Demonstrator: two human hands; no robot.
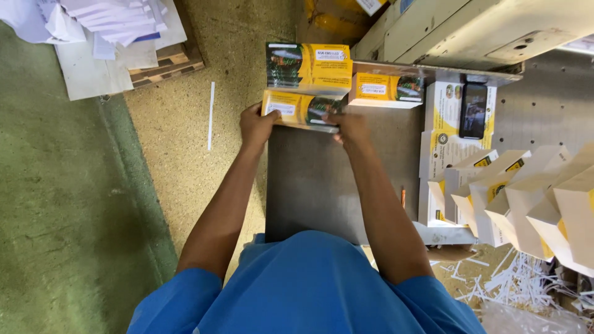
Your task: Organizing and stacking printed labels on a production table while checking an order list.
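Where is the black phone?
In the head view, the black phone lies on the right, on top of a stack of white and yellow printed sheets, just past the small yellow stack and away from both hands.

Yellow-green flat cartons (301,109), dark phone screen (474,111)

A flat grey metal table (315,185) carries the things. A phone (474,110) lies on a white and yellow sheet stack (440,145). Left of the phone sits 1 small yellow stack (385,89), and further left a bigger yellow stack (308,67). Near the phone, toward the person, white folded cards (526,198) fan out — paper scraps (513,284) lie past them.
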